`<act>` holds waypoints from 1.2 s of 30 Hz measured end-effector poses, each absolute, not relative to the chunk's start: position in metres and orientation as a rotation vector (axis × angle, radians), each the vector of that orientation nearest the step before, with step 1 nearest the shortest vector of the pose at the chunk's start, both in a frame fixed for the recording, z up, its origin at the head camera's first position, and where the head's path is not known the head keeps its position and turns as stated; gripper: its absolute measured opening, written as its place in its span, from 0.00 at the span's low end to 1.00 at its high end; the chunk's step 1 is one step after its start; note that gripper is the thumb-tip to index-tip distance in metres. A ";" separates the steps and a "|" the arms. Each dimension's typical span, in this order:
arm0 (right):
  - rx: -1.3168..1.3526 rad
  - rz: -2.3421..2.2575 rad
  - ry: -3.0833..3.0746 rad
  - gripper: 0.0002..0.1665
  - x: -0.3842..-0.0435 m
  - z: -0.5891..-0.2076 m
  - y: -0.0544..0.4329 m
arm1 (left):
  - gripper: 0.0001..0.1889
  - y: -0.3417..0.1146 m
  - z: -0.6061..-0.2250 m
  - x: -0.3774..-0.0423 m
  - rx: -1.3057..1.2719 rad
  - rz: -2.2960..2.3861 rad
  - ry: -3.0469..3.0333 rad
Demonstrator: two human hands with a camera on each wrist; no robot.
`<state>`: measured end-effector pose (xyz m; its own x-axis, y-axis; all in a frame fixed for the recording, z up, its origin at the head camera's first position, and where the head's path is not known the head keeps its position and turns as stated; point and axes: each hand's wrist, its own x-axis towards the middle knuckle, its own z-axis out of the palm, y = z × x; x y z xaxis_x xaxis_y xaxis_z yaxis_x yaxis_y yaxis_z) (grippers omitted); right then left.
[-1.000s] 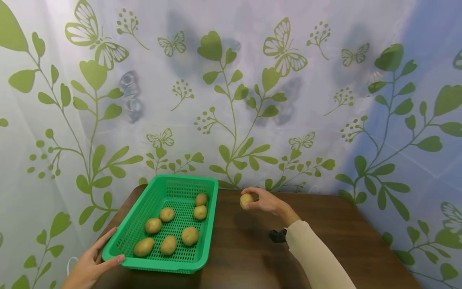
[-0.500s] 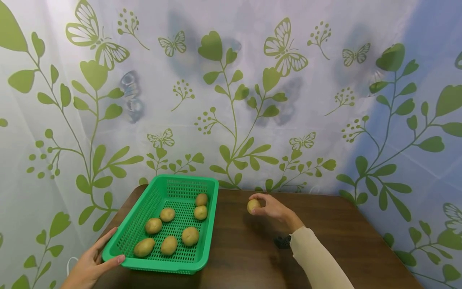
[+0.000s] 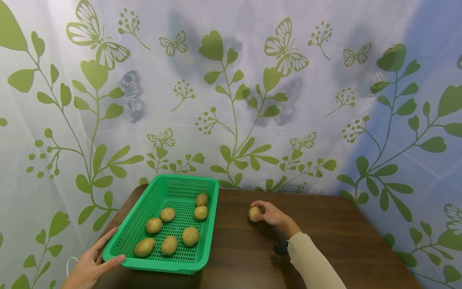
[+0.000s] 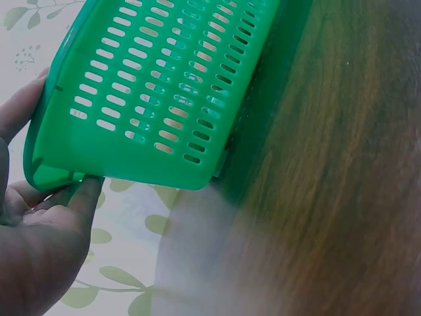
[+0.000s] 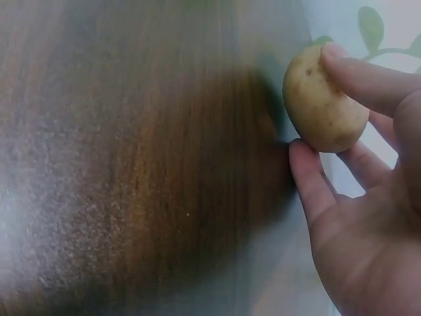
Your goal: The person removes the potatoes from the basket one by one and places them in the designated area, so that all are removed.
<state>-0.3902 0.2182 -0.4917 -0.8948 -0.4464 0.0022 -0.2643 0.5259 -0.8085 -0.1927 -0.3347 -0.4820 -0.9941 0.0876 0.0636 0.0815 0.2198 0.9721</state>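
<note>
A green plastic basket (image 3: 207, 241) with slotted walls stands on the left of the table, holding several potatoes (image 3: 190, 236). My left hand (image 3: 94, 261) grips its near left corner, thumb over the rim; in the left wrist view the fingers of that hand (image 4: 49, 230) curl round the basket's edge (image 4: 85, 148). To the right of the basket, my right hand (image 3: 273, 215) holds a single potato (image 3: 254, 213) close to the tabletop. The right wrist view has this potato (image 5: 322, 102) between thumb and fingers; whether it touches the table I cannot tell.
The dark brown wooden table (image 3: 238, 257) extends to the right of the basket. A patterned curtain (image 3: 231, 100) with leaves and butterflies hangs right behind it. A small black object (image 3: 280, 248) shows at the right wrist.
My right hand has moved a little right and down toward the table, with the potato still in its grasp. The left hand and the basket have stayed in place.
</note>
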 end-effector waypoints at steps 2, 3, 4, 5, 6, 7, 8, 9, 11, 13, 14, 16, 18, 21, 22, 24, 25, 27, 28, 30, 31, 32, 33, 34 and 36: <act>-0.606 -1.280 2.560 0.28 -0.389 -0.491 0.217 | 0.42 -0.334 -0.483 -0.192 0.167 1.948 2.462; -0.607 -1.274 2.555 0.28 -0.388 -0.490 0.217 | 0.42 -0.334 -0.483 -0.192 0.163 1.946 2.471; -0.618 -1.263 2.557 0.28 -0.387 -0.490 0.216 | 0.42 -0.333 -0.484 -0.192 0.162 1.943 2.481; -0.625 -1.254 2.559 0.28 -0.387 -0.489 0.216 | 0.42 -0.333 -0.485 -0.192 0.160 1.941 2.491; -0.642 -1.248 2.559 0.28 -0.387 -0.489 0.216 | 0.42 -0.333 -0.485 -0.191 0.157 1.943 2.490; -0.654 -1.242 2.563 0.28 -0.387 -0.489 0.216 | 0.42 -0.334 -0.485 -0.191 0.149 1.940 2.492; -0.665 -1.233 2.572 0.28 -0.388 -0.489 0.216 | 0.42 -0.334 -0.485 -0.191 0.140 1.937 2.492; -0.679 -1.227 2.577 0.28 -0.388 -0.490 0.216 | 0.42 -0.334 -0.485 -0.191 0.131 1.938 2.487; -0.699 -1.216 2.585 0.29 -0.390 -0.491 0.216 | 0.42 -0.335 -0.485 -0.191 0.114 1.933 2.480; -0.720 -1.193 2.601 0.30 -0.391 -0.492 0.217 | 0.43 -0.334 -0.483 -0.190 0.098 1.927 2.465; -0.732 -1.181 2.608 0.30 -0.392 -0.492 0.217 | 0.43 -0.334 -0.483 -0.190 0.096 1.927 2.456; -0.745 -1.157 2.622 0.30 -0.391 -0.492 0.217 | 0.43 -0.333 -0.482 -0.190 0.080 1.927 2.443; -0.742 -1.153 2.631 0.30 -0.390 -0.490 0.217 | 0.44 -0.332 -0.482 -0.189 0.073 1.929 2.427; -0.681 -1.194 2.623 0.31 -0.388 -0.487 0.217 | 0.44 -0.333 -0.483 -0.188 0.059 1.923 2.430; -0.656 -1.211 2.618 0.31 -0.387 -0.486 0.217 | 0.44 -0.333 -0.483 -0.188 0.056 1.926 2.424; -0.599 -1.241 2.612 0.31 -0.387 -0.483 0.217 | 0.44 -0.334 -0.484 -0.187 0.051 1.938 2.409; -0.588 -1.237 2.621 0.30 -0.387 -0.481 0.218 | 0.44 -0.334 -0.484 -0.187 0.046 1.943 2.405; -0.589 -1.234 2.639 0.29 -0.389 -0.476 0.219 | 0.44 -0.334 -0.484 -0.187 0.037 1.957 2.392; -0.592 -1.232 2.647 0.29 -0.389 -0.472 0.219 | 0.44 -0.334 -0.484 -0.187 0.034 1.951 2.396; -0.620 -1.204 2.683 0.28 -0.390 -0.465 0.219 | 0.45 -0.334 -0.483 -0.187 0.031 1.933 2.411; -0.628 -1.198 2.689 0.28 -0.391 -0.461 0.219 | 0.45 -0.334 -0.482 -0.187 0.027 1.921 2.419; -0.637 -1.193 2.691 0.28 -0.391 -0.457 0.219 | 0.45 -0.334 -0.482 -0.187 0.017 1.909 2.426; -0.650 -1.171 2.700 0.28 -0.391 -0.453 0.218 | 0.45 -0.333 -0.481 -0.187 0.005 1.896 2.432; -0.659 -1.150 2.706 0.28 -0.391 -0.449 0.217 | 0.46 -0.333 -0.481 -0.187 -0.005 1.886 2.438; -0.670 -1.116 2.710 0.29 -0.391 -0.442 0.215 | 0.46 -0.332 -0.480 -0.188 -0.027 1.878 2.441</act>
<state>-0.3909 0.2145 -0.4420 -0.8922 -0.4496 0.0434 -0.3498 0.6270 -0.6961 -0.1879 -0.3318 -0.4803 -0.9980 0.0239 -0.0593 -0.0512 0.2567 0.9651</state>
